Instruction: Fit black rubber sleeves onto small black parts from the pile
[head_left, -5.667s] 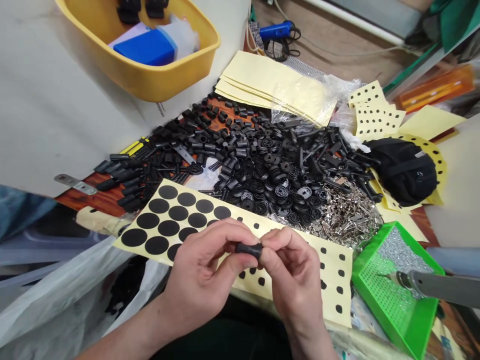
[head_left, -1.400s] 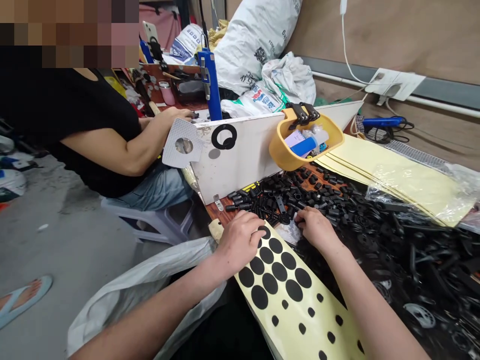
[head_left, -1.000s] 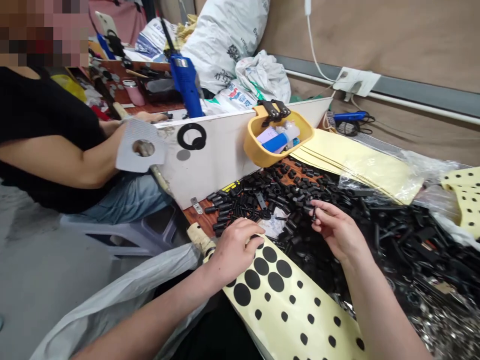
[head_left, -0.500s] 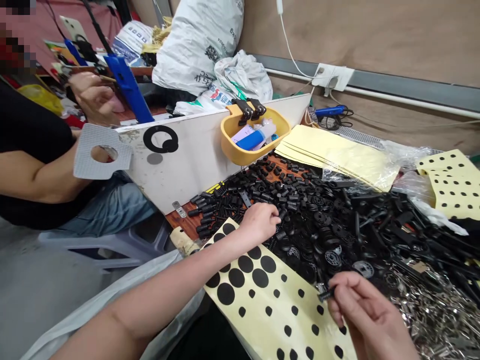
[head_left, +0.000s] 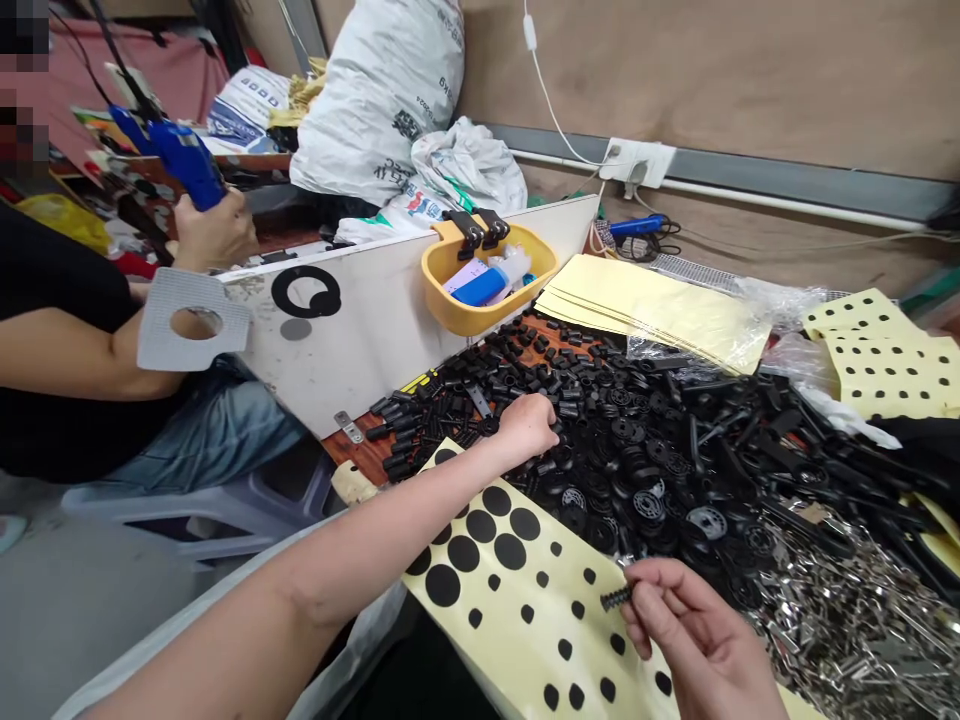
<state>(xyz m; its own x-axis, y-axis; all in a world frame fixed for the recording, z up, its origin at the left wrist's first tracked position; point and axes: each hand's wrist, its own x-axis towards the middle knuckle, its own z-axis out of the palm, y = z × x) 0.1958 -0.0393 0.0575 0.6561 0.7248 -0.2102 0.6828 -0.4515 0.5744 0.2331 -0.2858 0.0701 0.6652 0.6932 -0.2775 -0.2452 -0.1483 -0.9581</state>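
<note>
Between the thumb and fingers of my right hand (head_left: pixel 701 635) is a small black ribbed piece (head_left: pixel 616 598), like a short spring or screw. It points left above a yellow sheet (head_left: pixel 517 610) bearing black round stickers. My left hand (head_left: pixel 529 425) reaches across the sheet into the pile of small black plastic parts (head_left: pixel 592 430). Its fingers are curled together at the pile, and what they pinch, if anything, is hidden. Around it lie short black tubes (head_left: pixel 405 440), and to its right are black round discs (head_left: pixel 649 505).
A yellow bin (head_left: pixel 487 322) is clipped to a white divider board (head_left: pixel 360 330). Beyond it, another person's hand (head_left: pixel 214 235) grips a blue tool (head_left: pixel 187 160). Shiny metal parts (head_left: pixel 840 610) heap at right; yellow sheets (head_left: pixel 645 300) lie at the back.
The view has shifted slightly. My left hand stays at the black parts, its fingers more curled. My right hand still holds the ribbed piece. The other person's hand now grips the blue tool.
</note>
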